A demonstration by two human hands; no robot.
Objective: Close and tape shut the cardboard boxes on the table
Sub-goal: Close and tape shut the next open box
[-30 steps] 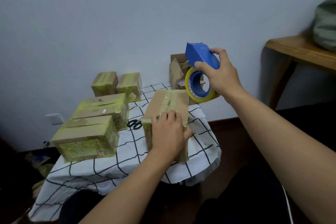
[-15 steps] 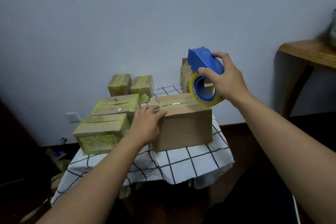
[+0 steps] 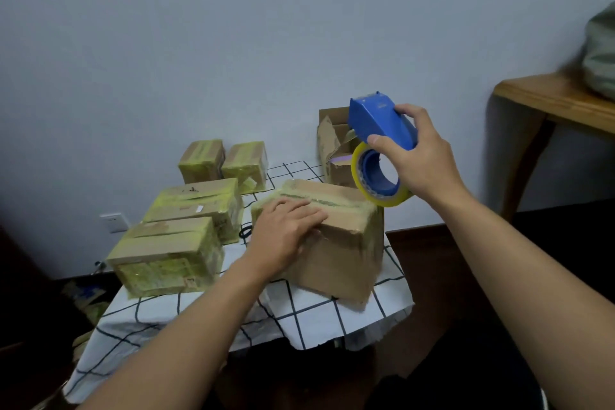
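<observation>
Fingers [image 3: 307, 210] of left hand [image 3: 286, 233] flat, pressing taped top seam of brown cardboard box [image 3: 342, 253], near right of table [image 3: 316, 319], yellowish tape along seam, right hand [image 3: 421, 160] clamped on blue tape dispenser [image 3: 379, 123] above box's far right corner.

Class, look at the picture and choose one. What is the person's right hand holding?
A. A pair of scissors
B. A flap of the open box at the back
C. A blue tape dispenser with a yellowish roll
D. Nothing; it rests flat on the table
C: the right hand grips the blue tape dispenser above the cardboard box, while the left hand lies flat on that box's top.
</observation>
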